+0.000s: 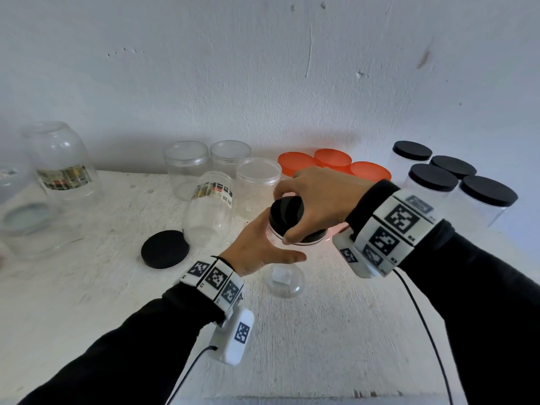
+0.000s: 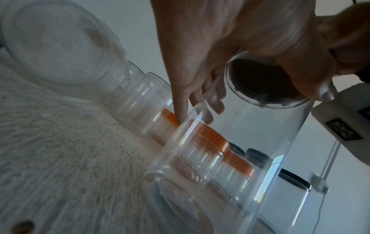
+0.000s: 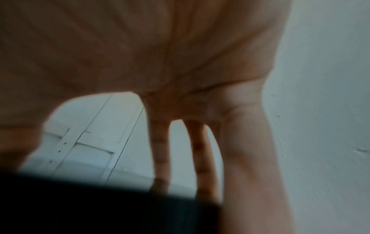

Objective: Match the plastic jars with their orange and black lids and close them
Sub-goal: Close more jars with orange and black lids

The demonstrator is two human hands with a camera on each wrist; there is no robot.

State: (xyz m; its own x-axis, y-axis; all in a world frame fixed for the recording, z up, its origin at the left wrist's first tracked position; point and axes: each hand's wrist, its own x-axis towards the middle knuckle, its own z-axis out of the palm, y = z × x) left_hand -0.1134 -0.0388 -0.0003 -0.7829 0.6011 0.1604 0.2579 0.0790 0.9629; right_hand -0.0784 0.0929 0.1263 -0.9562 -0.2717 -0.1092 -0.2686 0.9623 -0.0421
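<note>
Nearest the person, a clear plastic jar (image 1: 285, 276) stands on the white worktop (image 1: 336, 331). The left hand (image 1: 257, 248) wraps its grip round the jar's upper wall, and the right hand (image 1: 318, 200) curls fingers and thumb over a black lid (image 1: 287, 211) sitting on its mouth. Whether the lid is fully screwed down cannot be told; this one looks to be mid-closing.

Just left of the held jar, a loose black lid (image 1: 165, 249) lies flat, with an open labelled jar (image 1: 209, 211) right behind it, probably its match.

Beyond the held jar, three open clear jars (image 1: 222, 168) stand in a cluster, and right of them three orange lids (image 1: 333, 163); the wrist view suggests these sit on jars already. Far right of the held jar, four jars with black lids (image 1: 453, 176) look finished.

Far left, a large upturned jar (image 1: 62, 162) and another blurred one stand apart.

So at least four are closed, one is under way, and about four are left.
</note>
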